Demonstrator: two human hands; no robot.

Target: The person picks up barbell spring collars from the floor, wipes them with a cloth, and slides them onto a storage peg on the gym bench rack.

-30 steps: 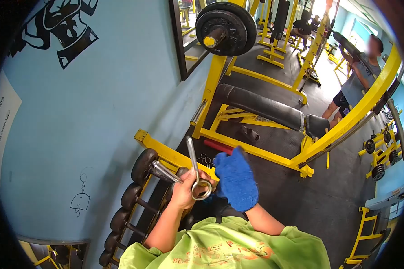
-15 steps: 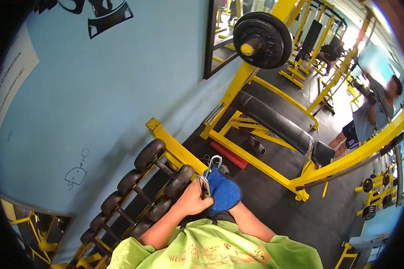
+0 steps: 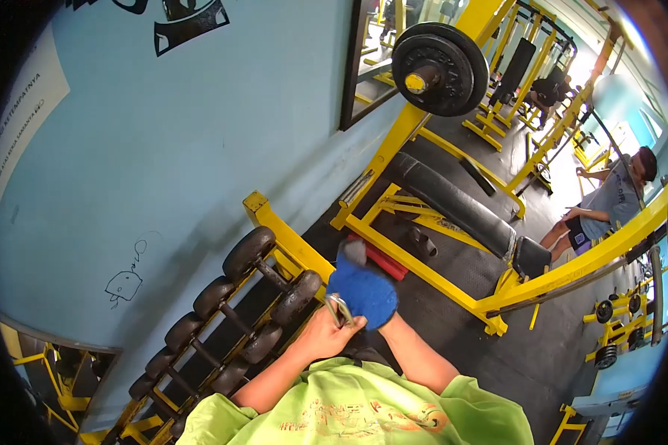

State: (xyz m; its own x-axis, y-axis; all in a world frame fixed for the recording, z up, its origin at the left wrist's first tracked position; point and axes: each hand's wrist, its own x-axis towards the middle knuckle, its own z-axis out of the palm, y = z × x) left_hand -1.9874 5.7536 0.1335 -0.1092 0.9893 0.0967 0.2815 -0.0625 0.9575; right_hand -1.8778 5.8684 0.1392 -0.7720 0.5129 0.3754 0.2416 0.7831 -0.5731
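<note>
My left hand [image 3: 326, 331] is closed around a shiny metal clip [image 3: 339, 311], a narrow bent loop that looks like a carabiner. Its thumb and finger press together at the clip, near the edge of a blue fabric mitt [image 3: 365, 295]. That mitt covers my right hand, so its fingers are hidden; only the bare wrist and forearm show below. A grey patch [image 3: 352, 252] sits at the mitt's far end. Both hands are close together in front of my green shirt [image 3: 356, 408].
Black dumbbells [image 3: 249, 252] line a yellow rack [image 3: 289, 233] on my left, beside a blue wall [image 3: 223, 133]. Ahead are a black bench [image 3: 456, 200], a weight plate [image 3: 441, 70] on a yellow frame, and a red bar [image 3: 386, 261] on the floor. A person [image 3: 608, 196] sits at right.
The mitt has turned and tipped forward, showing its grey end, and the clip's long loop no longer stands up beside it. The person at right has lowered their raised arms.
</note>
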